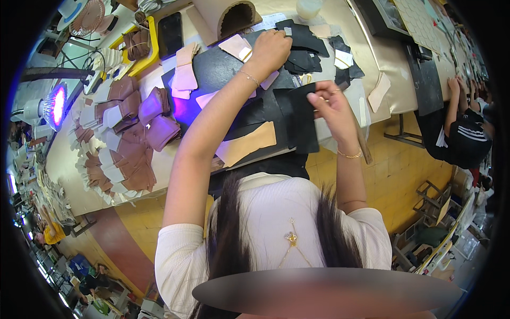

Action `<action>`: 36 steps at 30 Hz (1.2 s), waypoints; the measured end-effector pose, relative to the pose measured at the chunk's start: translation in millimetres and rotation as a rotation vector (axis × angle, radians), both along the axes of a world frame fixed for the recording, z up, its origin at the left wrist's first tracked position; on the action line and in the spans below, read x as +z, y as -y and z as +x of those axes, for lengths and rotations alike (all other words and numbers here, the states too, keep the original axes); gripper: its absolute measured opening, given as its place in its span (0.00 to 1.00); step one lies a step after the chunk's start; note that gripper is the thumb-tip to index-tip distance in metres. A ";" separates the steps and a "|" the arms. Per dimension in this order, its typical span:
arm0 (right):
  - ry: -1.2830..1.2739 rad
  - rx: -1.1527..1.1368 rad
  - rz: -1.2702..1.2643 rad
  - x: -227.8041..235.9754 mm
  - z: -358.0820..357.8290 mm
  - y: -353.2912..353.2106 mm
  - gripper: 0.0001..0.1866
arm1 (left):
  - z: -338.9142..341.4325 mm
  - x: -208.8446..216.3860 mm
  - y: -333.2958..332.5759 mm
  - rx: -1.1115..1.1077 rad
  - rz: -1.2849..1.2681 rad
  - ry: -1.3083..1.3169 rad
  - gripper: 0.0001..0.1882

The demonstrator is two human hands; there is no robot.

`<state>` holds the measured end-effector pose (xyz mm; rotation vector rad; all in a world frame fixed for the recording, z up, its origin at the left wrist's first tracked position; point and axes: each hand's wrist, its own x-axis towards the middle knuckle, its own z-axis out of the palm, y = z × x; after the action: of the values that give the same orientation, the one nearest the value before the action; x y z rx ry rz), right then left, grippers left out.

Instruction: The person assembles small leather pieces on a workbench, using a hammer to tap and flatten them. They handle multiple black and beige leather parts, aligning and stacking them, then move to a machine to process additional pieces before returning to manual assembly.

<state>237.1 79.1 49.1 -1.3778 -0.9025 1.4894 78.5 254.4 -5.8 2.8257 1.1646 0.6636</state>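
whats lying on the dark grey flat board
Pale pink flat pieces, thin black pieces and a tan flared piece lie on the dark grey flat board. Whatever is beneath the left forearm and the black rectangular piece in the right hand can't be seen.

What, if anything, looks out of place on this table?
Perhaps the pale flat piece: it lies alone, slanted, on the right of the table, apart from the black pieces. I see no spill.

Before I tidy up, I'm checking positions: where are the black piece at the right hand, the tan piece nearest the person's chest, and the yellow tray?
Black piece [302, 122], head view: its flat middle.
Tan piece [249, 142], head view: its flat middle.
Yellow tray [154, 40], head view: right rim.
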 end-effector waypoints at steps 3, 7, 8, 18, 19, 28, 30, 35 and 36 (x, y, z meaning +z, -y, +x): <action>0.687 -0.006 0.358 -12.6 -5.6 -6.2 0.27 | 3.1 5.5 -3.4 0.051 -0.024 0.128 0.07; 0.931 -0.120 0.547 -5.0 8.2 -24.1 0.31 | 8.1 17.4 -4.0 0.097 -0.137 0.196 0.10; 1.023 -0.152 0.684 -2.1 11.7 -34.9 0.31 | 9.9 21.7 -3.6 0.091 -0.154 0.190 0.10; 0.349 -0.078 0.323 12.6 11.0 -79.5 0.15 | -19.5 88.0 12.4 -0.051 -0.503 0.782 0.18; 0.368 -0.044 0.359 11.7 6.0 -78.6 0.14 | -27.4 92.4 11.7 -0.033 -0.649 0.838 0.19; 0.123 0.226 0.173 19.1 -14.5 -68.7 0.16 | -103.9 112.2 32.9 0.154 -0.849 1.069 0.16; 0.012 0.149 0.245 21.0 -20.8 -63.8 0.16 | -120.3 112.0 50.2 0.170 -0.919 1.112 0.17; -0.010 0.135 0.181 12.3 -31.4 -55.3 0.13 | -162.5 90.4 122.1 0.364 -1.058 1.047 0.15; -0.066 0.222 0.205 7.2 -34.4 -49.2 0.10 | -168.9 83.5 137.5 0.400 -1.105 1.064 0.14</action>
<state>202.7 128.3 56.4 -1.1014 -1.1619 1.5483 -90.4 116.9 77.8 1.0752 1.2222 0.9233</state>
